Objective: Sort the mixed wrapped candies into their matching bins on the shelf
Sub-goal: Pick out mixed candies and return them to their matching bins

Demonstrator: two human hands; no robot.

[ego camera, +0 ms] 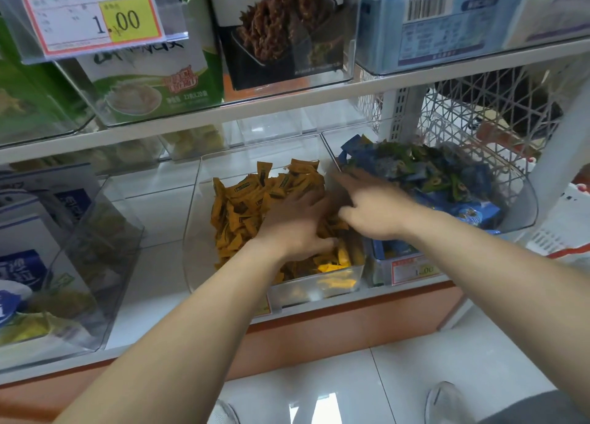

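The sorting looks partly done. The middle bin [193,248] holds orange candies [242,206]. The right bin [528,206] holds blue and green candies [431,174], all mixed up. The left hand [293,225] lies on the orange pile, but whether it holds one cannot be told. The right hand [373,206] reaches over with straight fingers, holding nothing.

bright, even light | glare on floor tiles [319,404] | hands [297,219] motion-blurred | edges bowed
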